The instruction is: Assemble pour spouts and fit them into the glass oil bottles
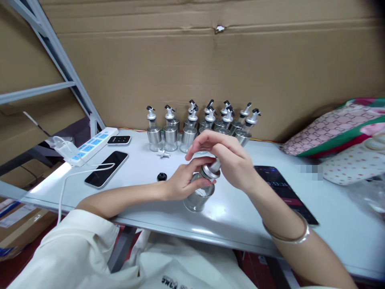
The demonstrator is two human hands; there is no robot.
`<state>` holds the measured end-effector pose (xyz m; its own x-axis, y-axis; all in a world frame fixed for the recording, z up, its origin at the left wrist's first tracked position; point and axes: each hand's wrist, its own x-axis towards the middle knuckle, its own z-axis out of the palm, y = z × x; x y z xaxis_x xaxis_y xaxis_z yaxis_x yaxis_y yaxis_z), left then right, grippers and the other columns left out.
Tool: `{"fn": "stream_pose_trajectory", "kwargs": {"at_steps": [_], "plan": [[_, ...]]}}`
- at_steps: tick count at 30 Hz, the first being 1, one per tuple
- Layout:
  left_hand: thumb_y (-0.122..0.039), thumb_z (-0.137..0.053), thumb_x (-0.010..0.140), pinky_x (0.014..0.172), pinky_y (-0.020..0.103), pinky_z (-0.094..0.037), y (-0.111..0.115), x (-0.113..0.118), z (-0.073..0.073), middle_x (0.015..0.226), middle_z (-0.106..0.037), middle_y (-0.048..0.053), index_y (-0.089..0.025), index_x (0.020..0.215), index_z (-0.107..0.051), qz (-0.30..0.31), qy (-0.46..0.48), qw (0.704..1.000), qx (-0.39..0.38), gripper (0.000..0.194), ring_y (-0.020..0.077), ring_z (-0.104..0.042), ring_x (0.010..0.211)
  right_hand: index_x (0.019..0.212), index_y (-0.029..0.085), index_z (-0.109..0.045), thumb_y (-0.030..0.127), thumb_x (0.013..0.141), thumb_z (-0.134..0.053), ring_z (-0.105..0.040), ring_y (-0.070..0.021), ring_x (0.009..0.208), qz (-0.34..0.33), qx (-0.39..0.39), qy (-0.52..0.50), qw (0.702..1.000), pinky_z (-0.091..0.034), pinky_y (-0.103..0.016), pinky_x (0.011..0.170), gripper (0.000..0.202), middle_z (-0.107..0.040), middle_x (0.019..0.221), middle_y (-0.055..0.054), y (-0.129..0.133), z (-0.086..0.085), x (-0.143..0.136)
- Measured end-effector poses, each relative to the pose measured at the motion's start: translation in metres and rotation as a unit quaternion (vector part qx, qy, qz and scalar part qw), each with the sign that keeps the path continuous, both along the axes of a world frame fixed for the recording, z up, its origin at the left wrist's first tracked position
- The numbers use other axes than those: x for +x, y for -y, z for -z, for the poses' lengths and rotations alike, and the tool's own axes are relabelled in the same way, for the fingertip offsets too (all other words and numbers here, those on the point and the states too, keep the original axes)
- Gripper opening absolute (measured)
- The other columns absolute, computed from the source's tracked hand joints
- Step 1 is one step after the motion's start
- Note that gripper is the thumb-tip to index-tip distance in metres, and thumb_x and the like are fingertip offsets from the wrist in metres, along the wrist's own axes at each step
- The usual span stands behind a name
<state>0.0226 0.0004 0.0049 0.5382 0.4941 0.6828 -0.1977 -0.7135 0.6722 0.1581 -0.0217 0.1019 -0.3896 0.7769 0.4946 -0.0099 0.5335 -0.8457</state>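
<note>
A glass bottle with a steel sleeve (198, 197) stands slightly tilted near the table's front edge. My left hand (187, 178) wraps its fingers round the neck, just under the silver cap (211, 170). From above and to the right, my right hand (229, 157) curls over the spout on that cap, its fingers bent round the top. The spout's tip is hidden behind this hand. Several similar bottles (155, 136) with silver spouts and black flip tops stand at the back of the table. A small silver piece (164, 154) lies in front of them, and a black round part (161, 176) is near my left wrist.
On the left of the table (144, 212) are a phone (106, 170), a small black-and-white device (119, 140) and a power strip (94, 145) with a white cable. A dark tablet (285, 192) lies under my right forearm. Patterned bags (345, 166) sit at the right; cardboard (180, 60) rises behind.
</note>
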Motion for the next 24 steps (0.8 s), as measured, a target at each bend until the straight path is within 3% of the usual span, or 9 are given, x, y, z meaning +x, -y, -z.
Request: {"fn": "stream_pose_trajectory", "kwargs": {"at_steps": [14,24], "plan": [[-0.038,-0.052,0.091,0.071,0.031,-0.054,-0.0018,0.0062,0.0021,0.092,-0.063,0.002,-0.022,0.11,-0.041,0.012,0.052,0.998,0.038,0.027,0.0168,-0.066,0.082,0.068,0.017,-0.052,0.011,0.072,-0.034,-0.06,-0.0157,0.066,-0.048,-0.032,0.034,0.998,-0.05,-0.027,0.059,0.02,-0.061,0.069,-0.003,-0.0034,-0.0003,-0.006],[-0.04,-0.046,0.093,0.072,0.029,-0.049,-0.0016,0.0024,0.0053,0.095,-0.054,0.002,-0.024,0.109,-0.043,-0.108,0.034,0.985,0.13,0.022,0.0172,-0.058,0.086,0.07,0.019,-0.047,0.014,0.074,-0.033,-0.059,-0.0161,0.065,-0.035,-0.021,0.08,0.996,-0.047,-0.026,0.057,0.016,-0.061,0.069,-0.002,-0.0007,0.0041,-0.0054]]}}
